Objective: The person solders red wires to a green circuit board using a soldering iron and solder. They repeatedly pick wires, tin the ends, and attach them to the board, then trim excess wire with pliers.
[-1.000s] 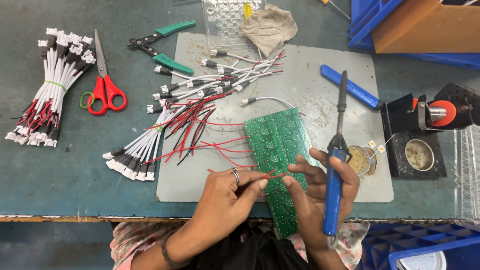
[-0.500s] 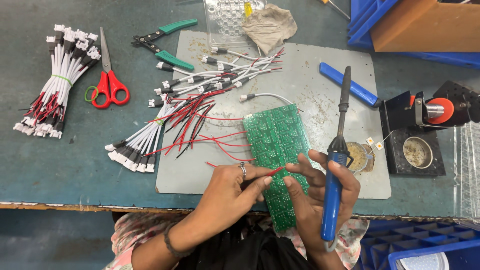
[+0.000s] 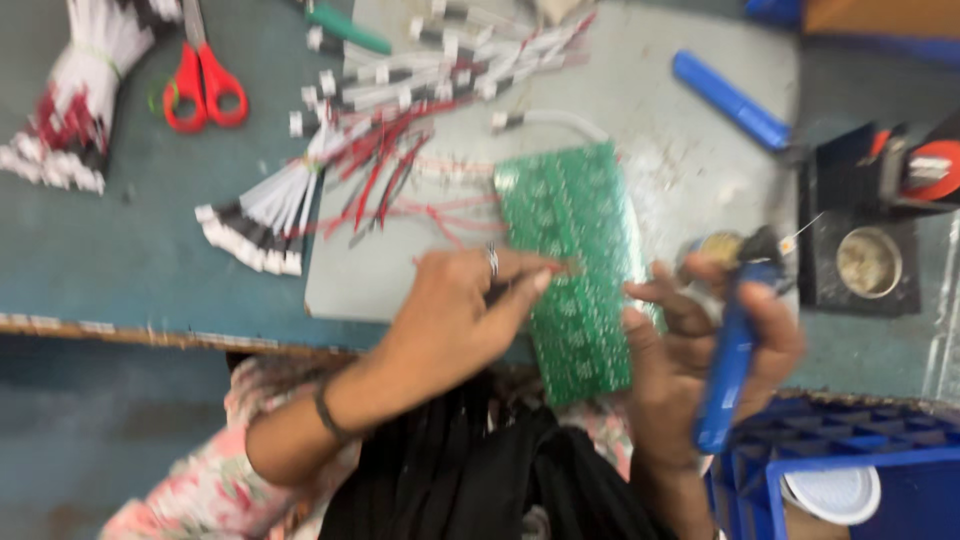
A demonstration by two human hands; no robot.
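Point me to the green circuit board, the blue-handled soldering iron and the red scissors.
green circuit board [image 3: 575,215], head view, on its upper bare face.
blue-handled soldering iron [image 3: 725,370], head view, mid-handle, in the right hand [image 3: 700,350].
red scissors [image 3: 203,88], head view, between the handle loops.

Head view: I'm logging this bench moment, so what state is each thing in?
Green circuit board: flat, near end overhanging the table edge.
Left hand: fingertips pinched on the board's left edge.
Right hand: gripping the blue soldering iron, thumb against the board.
Red scissors: lying closed, untouched.
Loose red and white wires: spread out beside the board.
Blue crate: holds a white cup.
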